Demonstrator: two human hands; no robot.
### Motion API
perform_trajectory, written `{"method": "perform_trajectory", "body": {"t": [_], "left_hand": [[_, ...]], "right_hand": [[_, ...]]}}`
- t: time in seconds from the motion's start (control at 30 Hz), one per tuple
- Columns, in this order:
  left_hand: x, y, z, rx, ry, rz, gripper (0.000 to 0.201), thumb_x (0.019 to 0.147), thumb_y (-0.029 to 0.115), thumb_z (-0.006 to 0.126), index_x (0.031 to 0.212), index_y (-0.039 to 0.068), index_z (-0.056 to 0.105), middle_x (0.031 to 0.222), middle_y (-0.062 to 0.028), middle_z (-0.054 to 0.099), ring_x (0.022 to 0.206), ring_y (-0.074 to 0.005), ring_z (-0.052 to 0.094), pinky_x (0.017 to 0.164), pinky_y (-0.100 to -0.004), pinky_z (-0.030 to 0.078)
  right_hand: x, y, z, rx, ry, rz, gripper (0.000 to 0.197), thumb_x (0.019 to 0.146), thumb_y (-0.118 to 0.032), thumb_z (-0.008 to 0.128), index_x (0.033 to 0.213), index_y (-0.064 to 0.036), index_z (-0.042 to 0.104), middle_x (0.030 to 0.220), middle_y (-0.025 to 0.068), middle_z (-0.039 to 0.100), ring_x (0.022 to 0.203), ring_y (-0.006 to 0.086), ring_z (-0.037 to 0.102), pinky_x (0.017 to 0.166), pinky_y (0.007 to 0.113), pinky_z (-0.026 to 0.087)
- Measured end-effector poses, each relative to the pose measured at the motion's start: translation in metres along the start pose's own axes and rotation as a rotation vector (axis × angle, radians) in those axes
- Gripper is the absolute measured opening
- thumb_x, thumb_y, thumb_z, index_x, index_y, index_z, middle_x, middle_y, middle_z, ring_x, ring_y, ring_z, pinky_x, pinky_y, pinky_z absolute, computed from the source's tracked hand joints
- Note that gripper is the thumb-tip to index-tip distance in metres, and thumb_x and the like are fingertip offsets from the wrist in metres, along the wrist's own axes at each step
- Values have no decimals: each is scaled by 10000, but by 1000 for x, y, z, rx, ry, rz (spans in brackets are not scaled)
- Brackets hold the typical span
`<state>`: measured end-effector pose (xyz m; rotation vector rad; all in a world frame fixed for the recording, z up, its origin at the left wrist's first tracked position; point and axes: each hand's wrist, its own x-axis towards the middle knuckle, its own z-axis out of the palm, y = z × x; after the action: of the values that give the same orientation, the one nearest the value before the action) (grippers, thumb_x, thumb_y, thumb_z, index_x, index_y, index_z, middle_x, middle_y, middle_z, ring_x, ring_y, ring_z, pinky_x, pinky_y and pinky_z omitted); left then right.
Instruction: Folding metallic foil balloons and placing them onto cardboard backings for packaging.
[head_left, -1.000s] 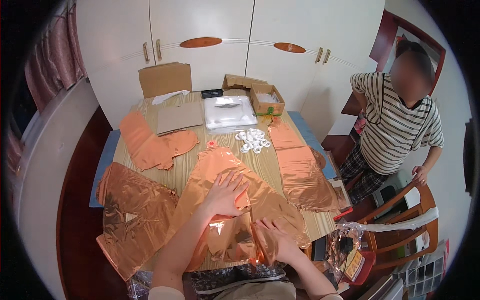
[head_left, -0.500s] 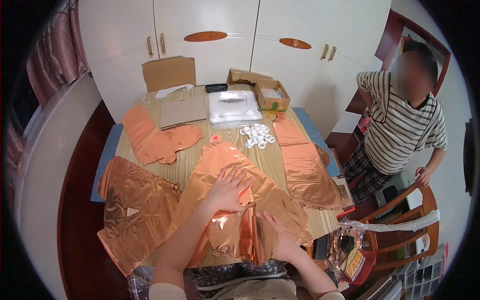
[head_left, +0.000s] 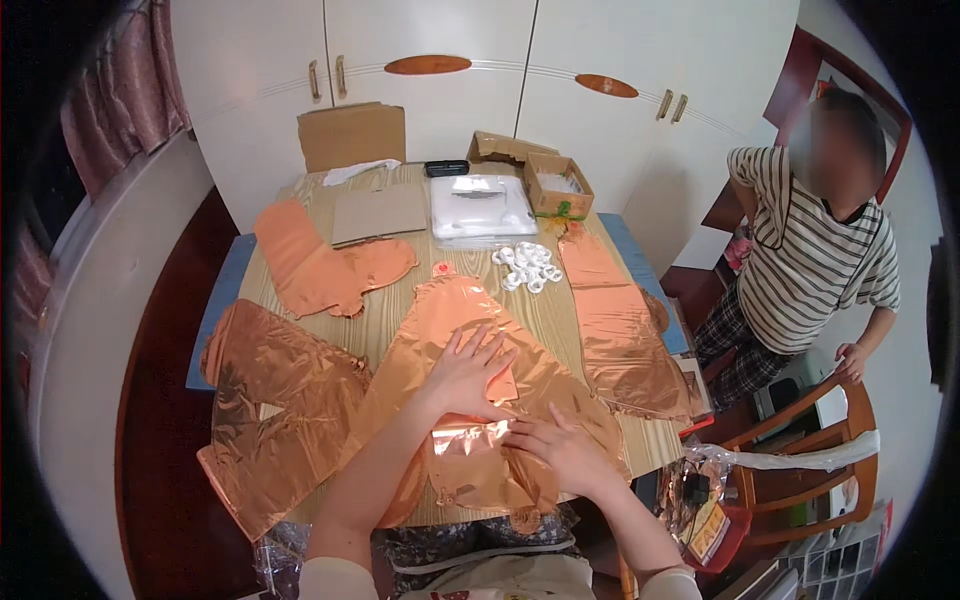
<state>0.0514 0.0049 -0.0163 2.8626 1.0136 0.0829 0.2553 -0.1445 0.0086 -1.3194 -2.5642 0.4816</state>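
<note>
A flat, shiny copper-coloured foil balloon (head_left: 450,310) lies in front of me, its lower part folded over itself. My left hand (head_left: 466,375) rests on its middle with the fingers spread flat. Against the folded section, my right hand (head_left: 565,452) lies palm down, its fingers stretched toward the left thumb. The folded flap (head_left: 480,475) hangs down to the table's near edge. Similar deflated foil balloons lie around it: a left near one (head_left: 285,400), a left far one (head_left: 310,255) and a right one (head_left: 622,335).
Small white rings (head_left: 525,267) lie in a pile beyond the balloon. Behind are a stack of clear plastic bags (head_left: 483,210), a small cardboard box (head_left: 557,190), a grey board (head_left: 378,214) and a black case (head_left: 446,167). At right, a person (head_left: 815,250) touches a wooden chair (head_left: 850,420).
My right hand has moved up and inward, and the foil that stood up between the hands now lies flatter. The left hand stays nearly in place. The view has shifted slightly.
</note>
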Motion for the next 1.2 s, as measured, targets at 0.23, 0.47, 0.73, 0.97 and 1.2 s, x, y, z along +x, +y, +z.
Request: {"method": "perform_trajectory", "body": {"t": [0.23,0.47,0.73,0.97,1.2], "left_hand": [[0,-2,7,71,14,7,1115,687,852,535,1541,176,295,1603,-153,233,1497,-357,142,1178,-589,83],[0,-2,4,25,42,36,1069,705,789,598,1522,153,333,1589,-170,254,1488,-384,150,1168,-601,123],[7,-12,8,78,-33,43,921,827,801,420,1536,224,310,1603,-115,248,1492,-361,151,1175,-606,105],[9,-23,7,-11,-109,15,609,987,588,321,1514,284,349,1601,-58,271,1483,-331,198,1177,-585,136],[9,-19,23,65,52,12,541,997,512,358,1481,275,407,1575,-46,326,1473,-305,234,1168,-576,170]], "right_hand": [[-2,0,20,57,172,40,595,863,-187,591,1433,-95,449,1428,123,504,1372,305,422,1165,541,241],[-2,23,3,190,32,8,674,792,-172,658,1424,-92,439,1401,126,528,1329,271,471,1155,561,251],[-1,35,3,55,-63,-54,619,836,-190,645,1423,-125,460,1415,82,531,1329,254,481,1157,586,229],[1,32,-1,105,-75,-42,560,875,-172,603,1415,-121,459,1410,79,533,1332,255,478,1155,596,222],[-3,38,8,93,-33,-61,624,837,-187,617,1434,-131,443,1421,76,526,1344,258,467,1169,576,204]]}}
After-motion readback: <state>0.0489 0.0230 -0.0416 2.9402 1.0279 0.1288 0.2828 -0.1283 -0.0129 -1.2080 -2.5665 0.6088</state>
